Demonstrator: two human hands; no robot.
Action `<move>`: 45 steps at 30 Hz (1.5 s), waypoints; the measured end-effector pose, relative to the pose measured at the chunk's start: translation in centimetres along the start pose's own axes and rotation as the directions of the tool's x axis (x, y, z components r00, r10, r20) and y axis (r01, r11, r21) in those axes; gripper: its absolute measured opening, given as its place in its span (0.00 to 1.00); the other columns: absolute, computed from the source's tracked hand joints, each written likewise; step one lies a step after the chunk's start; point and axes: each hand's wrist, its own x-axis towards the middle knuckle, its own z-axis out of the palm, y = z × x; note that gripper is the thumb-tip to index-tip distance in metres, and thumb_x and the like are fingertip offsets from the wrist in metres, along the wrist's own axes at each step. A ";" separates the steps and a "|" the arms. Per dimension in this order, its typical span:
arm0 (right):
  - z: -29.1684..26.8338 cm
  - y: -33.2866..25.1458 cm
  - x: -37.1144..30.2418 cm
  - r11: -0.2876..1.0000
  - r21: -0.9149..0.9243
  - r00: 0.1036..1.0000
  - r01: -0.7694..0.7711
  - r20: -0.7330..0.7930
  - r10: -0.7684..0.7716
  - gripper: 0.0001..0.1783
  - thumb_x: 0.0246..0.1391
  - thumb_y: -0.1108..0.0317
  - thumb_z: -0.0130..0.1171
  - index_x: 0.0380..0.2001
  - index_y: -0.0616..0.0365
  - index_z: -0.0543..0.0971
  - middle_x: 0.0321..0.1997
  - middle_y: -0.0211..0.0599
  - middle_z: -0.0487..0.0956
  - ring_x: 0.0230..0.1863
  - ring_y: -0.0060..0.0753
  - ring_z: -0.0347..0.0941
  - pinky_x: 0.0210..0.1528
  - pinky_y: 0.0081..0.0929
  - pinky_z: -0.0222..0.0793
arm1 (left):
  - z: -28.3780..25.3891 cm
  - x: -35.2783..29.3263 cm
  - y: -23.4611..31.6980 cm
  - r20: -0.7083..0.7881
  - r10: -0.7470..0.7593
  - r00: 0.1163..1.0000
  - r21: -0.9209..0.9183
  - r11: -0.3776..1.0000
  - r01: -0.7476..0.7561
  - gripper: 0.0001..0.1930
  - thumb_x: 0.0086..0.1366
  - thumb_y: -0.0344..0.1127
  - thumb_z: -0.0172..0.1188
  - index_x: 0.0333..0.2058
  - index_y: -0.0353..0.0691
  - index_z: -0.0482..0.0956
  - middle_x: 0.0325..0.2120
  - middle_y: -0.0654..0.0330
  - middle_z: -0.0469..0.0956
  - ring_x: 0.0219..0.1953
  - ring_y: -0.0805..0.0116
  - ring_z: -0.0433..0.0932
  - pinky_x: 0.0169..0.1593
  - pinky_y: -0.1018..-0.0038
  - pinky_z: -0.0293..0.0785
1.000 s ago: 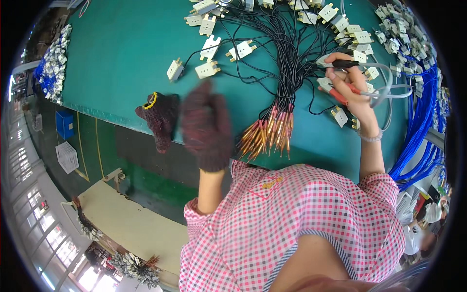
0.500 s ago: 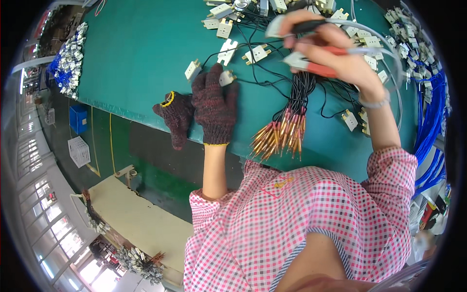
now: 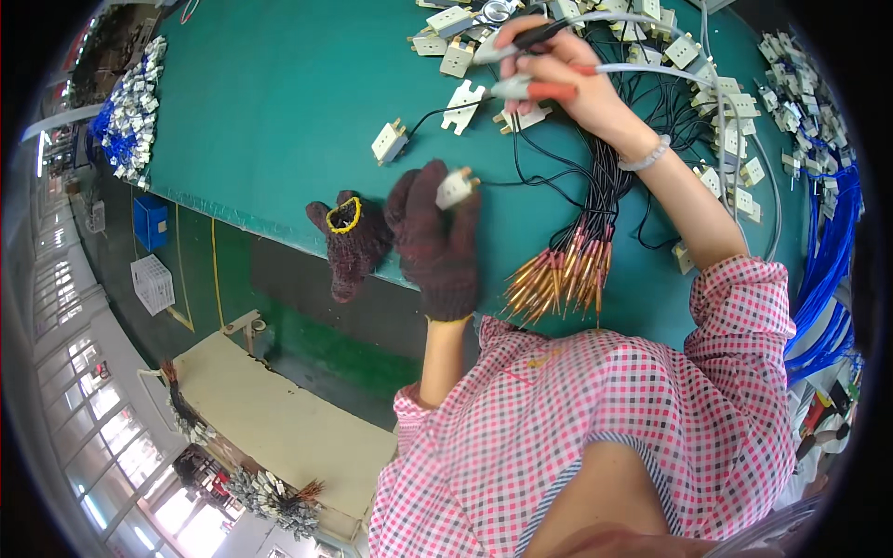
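- Head view: the gloved left hand [image 3: 435, 246] has its fingers closed on a white connector [image 3: 455, 189], over the green table [image 3: 279, 121].
- A black wire [image 3: 521, 184] runs from this connector to the wire bundle [image 3: 606, 191], whose copper ends [image 3: 561, 277] point toward the person.
- The bare right hand [image 3: 591, 100] grips a black probe [image 3: 541, 34] and a red probe [image 3: 553, 90], both pale tips apart from the held connector.
- A loose glove [image 3: 353, 246] lies just beside the left hand.

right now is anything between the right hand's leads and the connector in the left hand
One loose connector shows between the leads in the right hand and the held connector in the left hand, but it lies on the mat; nothing visible seems to block the gap.
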 end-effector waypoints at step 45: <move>-0.6 1.1 0.8 0.932 -0.139 0.734 0.334 -0.582 -0.350 0.10 0.58 0.74 0.49 0.43 0.57 0.73 0.21 0.26 0.70 0.21 0.12 0.67 0.23 0.17 0.63 | 8.0 13.0 4.0 0.259 0.455 0.852 0.668 0.553 -0.498 0.28 0.54 0.43 0.61 0.54 0.43 0.69 0.51 0.49 0.68 0.54 0.50 0.66 0.56 0.53 0.60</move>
